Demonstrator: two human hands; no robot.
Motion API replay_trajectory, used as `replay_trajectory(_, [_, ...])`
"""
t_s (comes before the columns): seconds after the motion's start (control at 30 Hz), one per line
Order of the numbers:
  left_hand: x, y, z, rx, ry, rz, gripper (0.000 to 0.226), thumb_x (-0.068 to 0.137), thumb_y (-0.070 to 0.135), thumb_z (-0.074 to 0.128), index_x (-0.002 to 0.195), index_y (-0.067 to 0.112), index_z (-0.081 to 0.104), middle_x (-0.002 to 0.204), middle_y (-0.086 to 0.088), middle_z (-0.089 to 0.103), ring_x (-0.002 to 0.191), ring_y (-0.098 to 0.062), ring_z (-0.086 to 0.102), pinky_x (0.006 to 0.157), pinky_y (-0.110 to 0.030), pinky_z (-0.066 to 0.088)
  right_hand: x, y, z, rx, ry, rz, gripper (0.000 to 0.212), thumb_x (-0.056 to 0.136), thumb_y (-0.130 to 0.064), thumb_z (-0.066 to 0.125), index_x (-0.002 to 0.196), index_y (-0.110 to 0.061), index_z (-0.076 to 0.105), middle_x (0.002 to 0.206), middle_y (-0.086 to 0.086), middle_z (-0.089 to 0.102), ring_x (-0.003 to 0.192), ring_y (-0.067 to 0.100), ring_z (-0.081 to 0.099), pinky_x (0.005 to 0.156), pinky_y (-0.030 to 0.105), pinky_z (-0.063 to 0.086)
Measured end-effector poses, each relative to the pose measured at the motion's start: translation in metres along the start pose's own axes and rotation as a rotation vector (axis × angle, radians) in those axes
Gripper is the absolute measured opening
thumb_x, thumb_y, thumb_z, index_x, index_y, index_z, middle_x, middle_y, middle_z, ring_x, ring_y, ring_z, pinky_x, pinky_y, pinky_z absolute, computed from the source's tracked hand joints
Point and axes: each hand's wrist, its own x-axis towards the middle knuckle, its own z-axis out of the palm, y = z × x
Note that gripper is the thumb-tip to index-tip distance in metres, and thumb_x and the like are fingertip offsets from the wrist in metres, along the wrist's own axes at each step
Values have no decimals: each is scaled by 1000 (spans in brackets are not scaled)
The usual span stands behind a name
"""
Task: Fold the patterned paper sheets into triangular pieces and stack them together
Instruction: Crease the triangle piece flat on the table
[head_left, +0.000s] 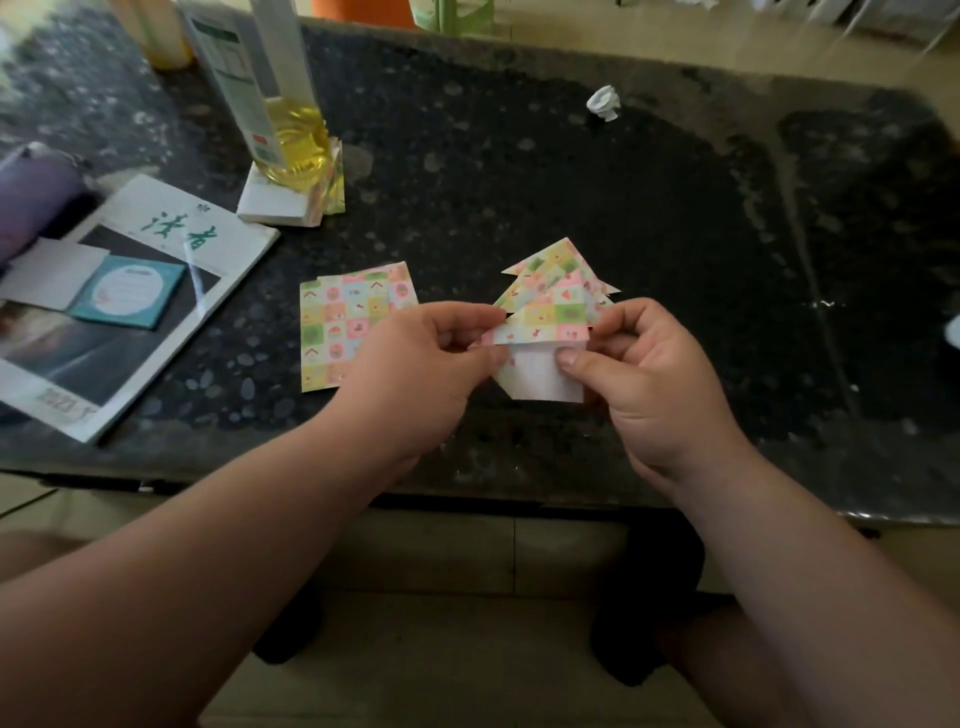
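Head view: thumb and forefinger of the left hand (415, 364) pinch the left corner of a half-folded patterned sheet (540, 366). The right hand (649, 374) grips its right edge, thumb on the white underside, over the dark table (519, 156). Just beyond that sheet lies a stack of folded triangles (558, 267), count unclear. Left of it lie flat patterned sheets (343, 322), at least two. Farther left, one magazine (171, 234) shows green Chinese characters and "2023". Beyond-left, one bottle (296, 140) holds yellow liquid. Far beyond lies one crumpled white scrap (604, 104).
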Motion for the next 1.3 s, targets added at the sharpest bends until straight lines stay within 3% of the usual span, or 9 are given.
replay_trajectory(0.17, [-2,5,-5,404,33,143,23,99,34,65,120,38,73,93,22,73,85,-1,69,78,-26,61,5,5,1,-176,42,-10,25,87,-9,79,91,-17,56,86,-2,74,84,14,74,71,33,62])
replay_trajectory(0.37, [10,5,-8,-203,-9,-241,11,99,14,66,101,14,76,89,-3,79,82,-19,72,71,-29,59,6,1,-1,-265,-94,-40,35,93,-4,69,108,-36,67,95,-8,74,93,15,72,81,49,63])
replay_trajectory(0.53, [13,3,-9,-316,18,-317,16,96,8,70,92,13,54,92,-18,75,76,-25,74,69,-35,59,4,-9,-11,-441,-340,-109,59,87,13,59,107,-40,74,105,-18,73,104,-1,66,85,20,58])
replay_trajectory(0.6, [15,0,-9,-235,10,-306,20,97,8,68,90,14,50,81,-17,75,71,-25,75,66,-36,59,7,-7,-14,-528,-408,-74,62,86,12,62,113,-43,70,106,-15,73,99,5,70,84,25,60])
replay_trajectory(0.73, [17,-13,-13,130,-18,-226,13,99,10,62,93,19,56,70,-8,75,66,-19,73,70,-39,60,11,14,-14,-746,-430,-68,45,89,-9,75,119,-43,71,98,-22,68,87,-10,63,74,8,49])
replay_trajectory(0.83, [17,-22,-15,298,-100,-213,29,101,8,55,84,26,69,68,-4,74,66,-16,71,73,-38,61,13,31,-11,-815,-442,-42,32,86,-31,82,116,-41,75,79,-10,65,68,-2,57,64,14,42])
replay_trajectory(1.03, [12,-21,-23,506,-224,-155,28,102,20,56,101,41,74,68,7,71,61,-1,65,62,-19,51,14,35,-6,-860,-478,-142,6,90,-33,78,92,-34,83,83,-38,57,82,-10,56,65,10,40])
replay_trajectory(1.17, [8,-20,-27,607,-294,-56,22,96,26,63,112,36,74,78,19,64,66,5,60,55,-7,39,16,38,-4,-842,-469,-96,18,90,-44,75,83,-30,82,87,-28,60,83,-4,58,65,14,44])
replay_trajectory(1.3, [8,-25,-29,663,-233,51,10,93,40,70,97,34,78,77,25,64,76,13,59,58,-3,43,17,38,1,-848,-467,-39,43,88,-61,66,76,-22,77,82,-7,67,75,8,62,68,31,53])
